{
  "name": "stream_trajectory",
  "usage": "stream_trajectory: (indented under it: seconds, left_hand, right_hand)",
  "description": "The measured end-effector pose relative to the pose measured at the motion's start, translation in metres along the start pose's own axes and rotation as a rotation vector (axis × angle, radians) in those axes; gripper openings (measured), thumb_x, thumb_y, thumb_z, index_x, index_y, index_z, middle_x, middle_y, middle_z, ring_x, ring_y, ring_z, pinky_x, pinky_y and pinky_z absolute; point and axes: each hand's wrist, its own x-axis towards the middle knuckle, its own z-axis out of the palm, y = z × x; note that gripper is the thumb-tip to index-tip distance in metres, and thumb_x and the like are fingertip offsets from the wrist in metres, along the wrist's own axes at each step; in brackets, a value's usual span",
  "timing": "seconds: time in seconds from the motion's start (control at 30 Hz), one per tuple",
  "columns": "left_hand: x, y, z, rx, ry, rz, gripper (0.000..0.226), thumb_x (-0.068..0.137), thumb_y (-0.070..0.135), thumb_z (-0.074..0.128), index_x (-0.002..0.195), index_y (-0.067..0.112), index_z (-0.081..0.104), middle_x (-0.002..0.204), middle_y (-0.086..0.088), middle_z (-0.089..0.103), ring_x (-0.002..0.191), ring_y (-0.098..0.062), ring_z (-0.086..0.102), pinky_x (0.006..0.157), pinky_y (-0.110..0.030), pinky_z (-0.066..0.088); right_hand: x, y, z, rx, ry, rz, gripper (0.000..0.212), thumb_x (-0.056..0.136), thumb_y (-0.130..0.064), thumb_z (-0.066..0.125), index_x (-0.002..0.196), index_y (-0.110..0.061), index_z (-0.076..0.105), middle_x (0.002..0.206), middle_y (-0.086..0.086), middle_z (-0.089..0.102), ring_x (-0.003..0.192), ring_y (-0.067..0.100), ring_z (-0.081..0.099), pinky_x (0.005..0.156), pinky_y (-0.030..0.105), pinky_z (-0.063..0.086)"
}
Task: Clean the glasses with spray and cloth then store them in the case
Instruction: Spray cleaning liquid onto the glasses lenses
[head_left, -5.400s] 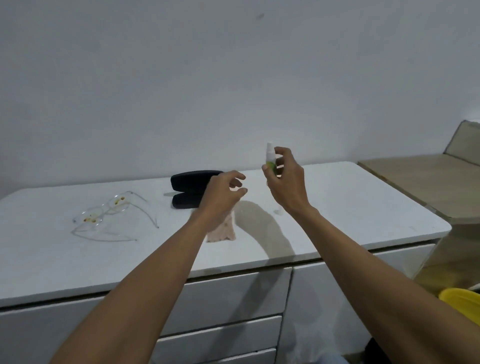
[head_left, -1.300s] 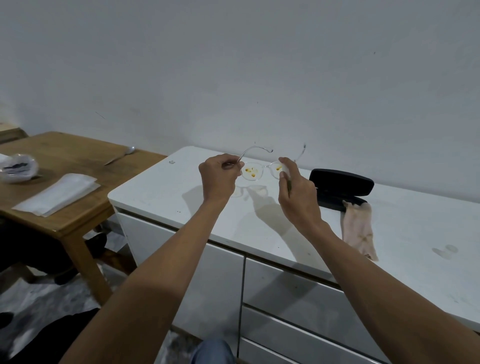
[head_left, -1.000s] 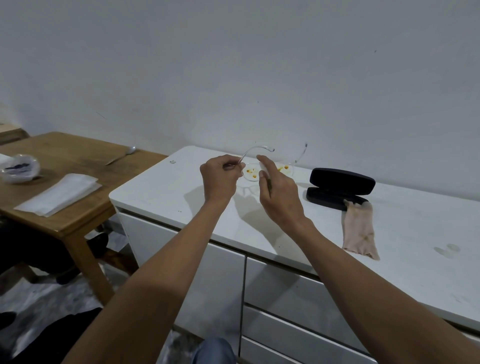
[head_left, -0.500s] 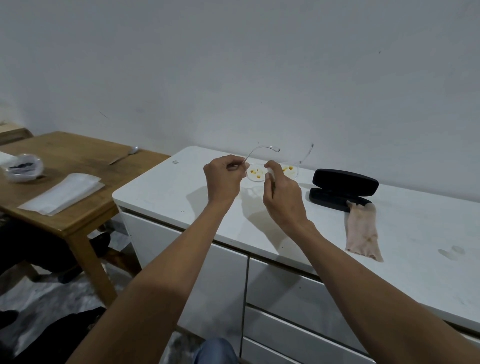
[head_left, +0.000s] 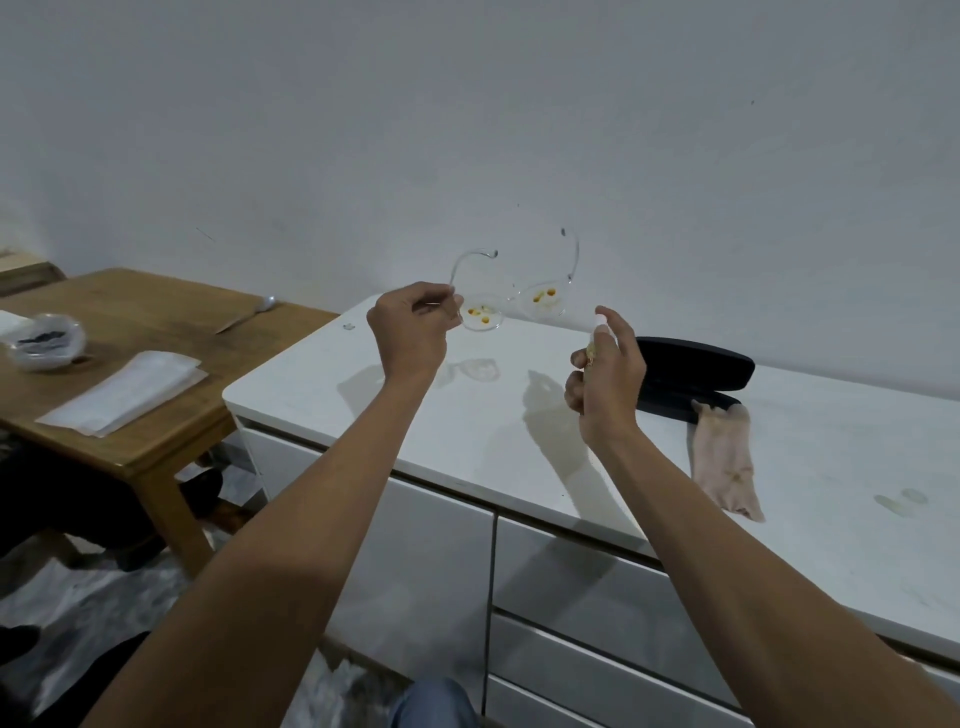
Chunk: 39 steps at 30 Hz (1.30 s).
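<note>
My left hand (head_left: 413, 330) pinches the left temple of clear-framed glasses (head_left: 514, 301) and holds them in the air above the white cabinet top (head_left: 498, 415). Yellow-orange spots dot both lenses. My right hand (head_left: 605, 382) grips a small white spray bottle (head_left: 598, 335), mostly hidden in the fist, its top beside the right lens. The black glasses case (head_left: 693, 371) lies open on the cabinet behind my right hand. A pinkish cloth (head_left: 724, 460) lies in front of the case.
A wooden table (head_left: 130, 353) stands to the left with folded white paper (head_left: 122, 392), a clear bowl (head_left: 44, 340) and a spoon (head_left: 249, 312). Wet marks (head_left: 898, 501) sit on the cabinet's right part. Drawers front the cabinet below.
My right hand has drawn back to the right and away from the lenses, still gripping the spray bottle. My left hand has lifted the glasses slightly higher.
</note>
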Motion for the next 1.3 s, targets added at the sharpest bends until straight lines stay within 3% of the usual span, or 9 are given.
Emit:
stream_trajectory:
  seconds: [0.13, 0.33, 0.67, 1.07, 1.3]
  left_hand:
    - [-0.001, 0.005, 0.001, -0.02, -0.01, 0.003, 0.014, 0.08, 0.0, 0.083, 0.094, -0.003, 0.079, 0.078, -0.013, 0.075, 0.072, -0.02, 0.076, 0.071, -0.031, 0.065]
    - [-0.004, 0.004, 0.004, -0.05, -0.03, -0.004, 0.014, 0.08, -0.002, 0.082, 0.093, -0.003, 0.079, 0.08, -0.014, 0.076, 0.075, -0.022, 0.077, 0.071, -0.031, 0.065]
    - [-0.007, 0.002, 0.007, -0.066, -0.048, -0.008, 0.015, 0.079, -0.003, 0.082, 0.094, -0.004, 0.079, 0.077, -0.01, 0.075, 0.072, -0.019, 0.077, 0.07, -0.03, 0.064]
    - [-0.01, 0.013, 0.018, -0.073, -0.06, 0.034, 0.015, 0.079, -0.002, 0.083, 0.094, -0.004, 0.079, 0.08, -0.013, 0.076, 0.072, -0.023, 0.076, 0.069, -0.03, 0.064]
    - [-0.012, 0.016, 0.02, -0.071, -0.075, 0.056, 0.017, 0.08, -0.001, 0.083, 0.096, -0.004, 0.079, 0.082, -0.012, 0.077, 0.075, -0.022, 0.078, 0.071, -0.033, 0.065]
  right_hand:
    - [0.002, -0.004, 0.006, 0.185, -0.112, 0.186, 0.033, 0.105, -0.025, 0.042, 0.126, -0.033, 0.067, 0.065, -0.001, 0.043, 0.044, 0.012, 0.023, 0.042, 0.02, 0.019]
    - [0.001, -0.005, 0.01, 0.315, -0.232, 0.303, 0.029, 0.106, -0.028, 0.044, 0.125, -0.037, 0.064, 0.064, -0.004, 0.041, 0.038, 0.008, 0.022, 0.033, 0.017, 0.019]
    - [0.003, -0.005, 0.007, 0.352, -0.221, 0.338, 0.021, 0.104, -0.028, 0.045, 0.107, -0.035, 0.064, 0.062, -0.005, 0.038, 0.035, 0.007, 0.022, 0.032, 0.017, 0.015]
    - [-0.007, 0.013, 0.027, 0.357, -0.314, 0.426, 0.023, 0.105, -0.028, 0.045, 0.113, -0.037, 0.065, 0.058, -0.006, 0.041, 0.033, 0.005, 0.023, 0.031, 0.014, 0.015]
    - [-0.003, 0.018, 0.036, 0.431, -0.374, 0.498, 0.008, 0.104, -0.036, 0.051, 0.107, -0.031, 0.056, 0.06, -0.007, 0.041, 0.031, 0.006, 0.024, 0.028, 0.017, 0.015]
